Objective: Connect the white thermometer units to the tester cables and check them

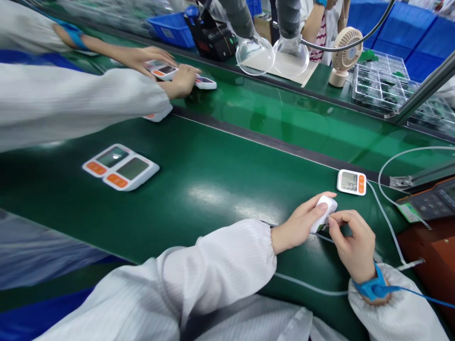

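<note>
My left hand is wrapped round a small white device, tipped on its side so its face is hidden. At its near end, my right hand pinches with thumb and forefinger; what lies between the fingertips is too small to make out. A blue wrist strap circles my right wrist. Just beyond my hands lies a white digital monitor with orange buttons and digits on its screen, beside a pale tube. Two similar monitors lie side by side to the left.
A co-worker's hands handle more monitors on the green belt at upper left. Clear round lamp covers, a small fan and clear compartment trays stand beyond. An orange-and-grey instrument sits at the right.
</note>
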`<state>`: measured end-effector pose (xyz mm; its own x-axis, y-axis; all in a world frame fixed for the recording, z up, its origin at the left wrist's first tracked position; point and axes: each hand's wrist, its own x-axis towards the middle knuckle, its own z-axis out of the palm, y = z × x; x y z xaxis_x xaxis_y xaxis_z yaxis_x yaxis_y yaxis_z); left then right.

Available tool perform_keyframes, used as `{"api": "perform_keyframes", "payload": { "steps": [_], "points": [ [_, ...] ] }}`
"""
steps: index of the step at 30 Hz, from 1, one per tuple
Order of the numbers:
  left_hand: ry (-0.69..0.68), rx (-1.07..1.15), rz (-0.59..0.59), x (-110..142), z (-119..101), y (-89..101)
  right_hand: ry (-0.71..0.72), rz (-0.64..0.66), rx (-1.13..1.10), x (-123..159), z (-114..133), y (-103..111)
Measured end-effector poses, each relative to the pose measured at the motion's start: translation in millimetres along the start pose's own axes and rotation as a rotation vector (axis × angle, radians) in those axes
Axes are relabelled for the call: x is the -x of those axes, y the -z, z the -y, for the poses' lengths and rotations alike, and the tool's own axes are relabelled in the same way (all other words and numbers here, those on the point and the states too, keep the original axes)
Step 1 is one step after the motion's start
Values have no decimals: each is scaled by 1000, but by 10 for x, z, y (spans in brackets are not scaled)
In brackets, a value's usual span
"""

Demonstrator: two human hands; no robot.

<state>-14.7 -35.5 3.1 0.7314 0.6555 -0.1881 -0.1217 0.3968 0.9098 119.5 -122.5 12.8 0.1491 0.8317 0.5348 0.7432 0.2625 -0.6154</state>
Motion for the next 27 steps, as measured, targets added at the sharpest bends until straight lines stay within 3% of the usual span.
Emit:
{"api": "perform_keyframes", "payload": {
  "steps": [12,22,24,27],
  "points": [
    [-35,-49,25,22,24,1,9,9,-14,10,15,-13],
    [-300,-361,-9,88,77,1,30,42,-15,29,68,32],
    [-289,-351,-13,94,94,11,35,49,-21,23,50,29],
    [-154,-147,-29,56,112,46,59,4,40,5,-1,42]
  ]
}}
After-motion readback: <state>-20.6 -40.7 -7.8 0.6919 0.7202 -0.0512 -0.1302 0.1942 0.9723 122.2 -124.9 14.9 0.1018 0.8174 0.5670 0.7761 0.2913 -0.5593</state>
